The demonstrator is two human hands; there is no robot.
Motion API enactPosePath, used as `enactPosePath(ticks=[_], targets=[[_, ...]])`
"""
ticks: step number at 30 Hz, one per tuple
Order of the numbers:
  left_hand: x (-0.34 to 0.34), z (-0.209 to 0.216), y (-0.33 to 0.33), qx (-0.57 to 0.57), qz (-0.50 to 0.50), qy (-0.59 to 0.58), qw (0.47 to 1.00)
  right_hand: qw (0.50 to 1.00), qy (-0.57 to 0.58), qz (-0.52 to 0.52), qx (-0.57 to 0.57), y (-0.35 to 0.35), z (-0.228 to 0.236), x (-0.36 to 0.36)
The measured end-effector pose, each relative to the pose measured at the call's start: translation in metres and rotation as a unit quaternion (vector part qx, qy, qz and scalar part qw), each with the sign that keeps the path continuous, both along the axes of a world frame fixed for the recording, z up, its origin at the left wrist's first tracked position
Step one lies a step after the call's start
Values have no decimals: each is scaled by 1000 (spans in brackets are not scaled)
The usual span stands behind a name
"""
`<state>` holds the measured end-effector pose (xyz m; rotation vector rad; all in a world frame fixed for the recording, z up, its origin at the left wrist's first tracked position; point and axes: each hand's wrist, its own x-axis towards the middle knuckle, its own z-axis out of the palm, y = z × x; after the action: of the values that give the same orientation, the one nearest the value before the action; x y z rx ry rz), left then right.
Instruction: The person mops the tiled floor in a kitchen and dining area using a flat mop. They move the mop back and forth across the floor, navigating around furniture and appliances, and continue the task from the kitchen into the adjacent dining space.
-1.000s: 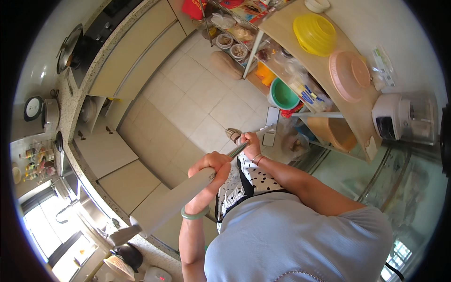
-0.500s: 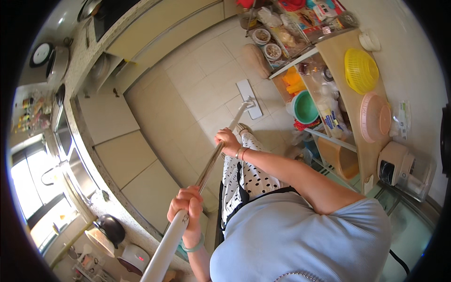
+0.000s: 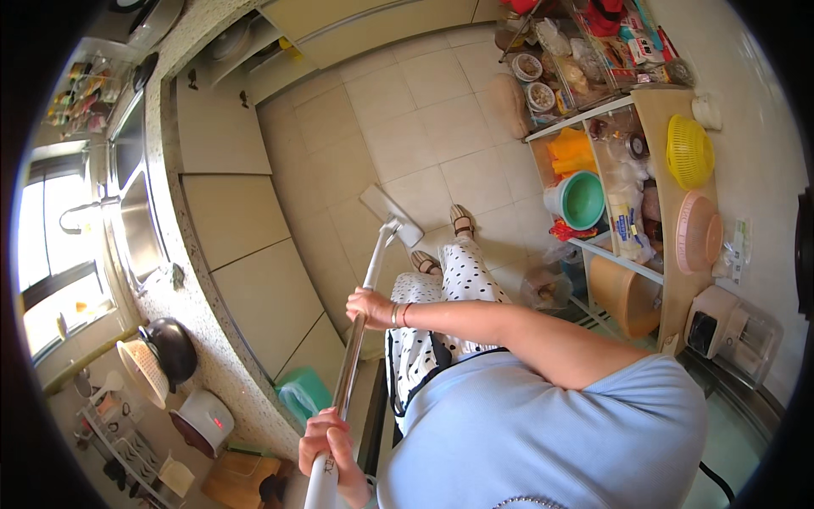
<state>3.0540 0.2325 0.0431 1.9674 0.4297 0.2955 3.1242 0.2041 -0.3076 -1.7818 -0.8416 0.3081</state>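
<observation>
A flat mop (image 3: 347, 386) with a white and silver pole runs from the lower edge up to its flat pad (image 3: 373, 204) on the tiled floor. My right hand (image 3: 370, 308) is wrapped round the pole's middle, and a bracelet shows at that wrist. Nearer the top end, my left hand (image 3: 326, 445) grips the white handle, its fingers closed. The pad lies tilted on the tiles, ahead and left of my sandalled feet (image 3: 461, 220), close to the cabinet fronts.
Cream cabinets (image 3: 242, 220) and a speckled counter (image 3: 225, 356) run along the left. A green bin (image 3: 303, 392) stands below the counter. To the right, shelves (image 3: 623, 263) hold a green bucket (image 3: 583, 200) and baskets. A brown bag-like thing (image 3: 509, 106) leans beside the far rack.
The mop pad has moved left and nearer to my feet, and both hands have swung the pole leftward with it. My view has turned, bringing the green bin into sight.
</observation>
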Motion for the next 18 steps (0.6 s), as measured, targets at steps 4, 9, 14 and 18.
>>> enactPosePath(ticks=[4,9,14,18], targets=[[-14,2,6,16,6,-3,1000,996,45,75,6,11,7,-13],[-13,-5,17,-45,-124,-83,988,999,-10,44,0,-7,22,-3],[33,-14,15,-93,-175,-144,970,991,-12,-129,-26,-51,31,68],[83,-52,-4,-112,-262,-138,948,968,21,-237,-84,-109,17,120]])
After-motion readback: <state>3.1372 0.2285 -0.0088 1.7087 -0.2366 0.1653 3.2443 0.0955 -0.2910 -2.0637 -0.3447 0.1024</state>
